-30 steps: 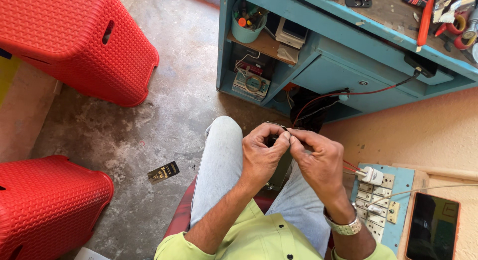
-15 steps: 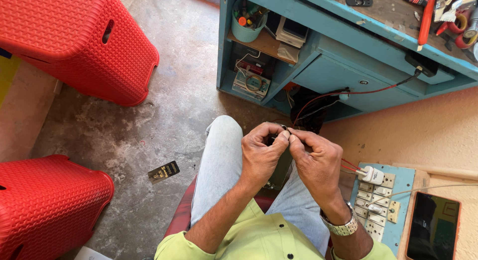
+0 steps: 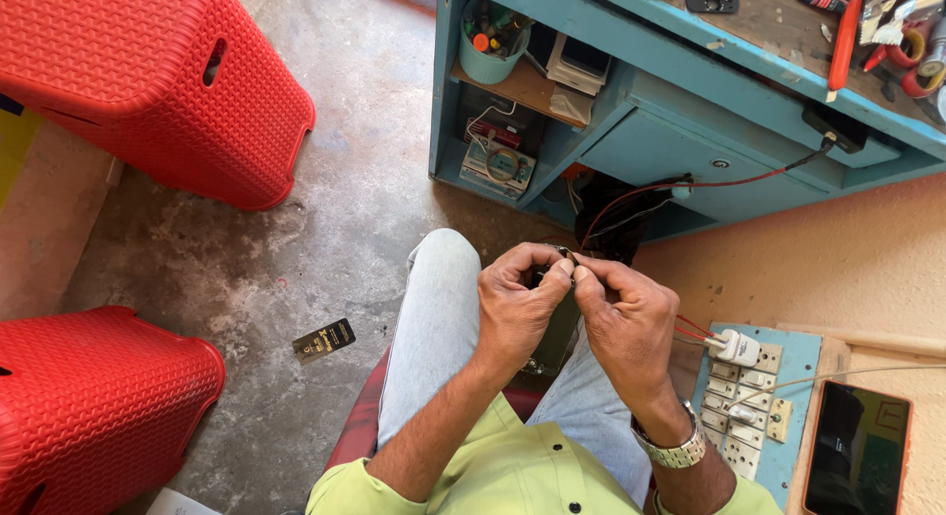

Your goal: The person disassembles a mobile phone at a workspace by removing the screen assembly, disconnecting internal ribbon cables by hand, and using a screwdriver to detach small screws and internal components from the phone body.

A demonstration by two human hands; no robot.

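While pinched between both hands' fingertips above the lap, small dark part (image 3: pixel 564 256), left hand (image 3: pixel 517 303) touching right hand (image 3: pixel 626 323).

The left hand (image 3: pixel 517 308) and right hand (image 3: pixel 626 323), pinched together at frame centre, have shifted very slightly; the fingertips now meet closer

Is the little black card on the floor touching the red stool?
No, the black card lies alone on the grey floor, with a gap between it and the red stool.

Black-gold label (image 3: pixel 323 341) on floor
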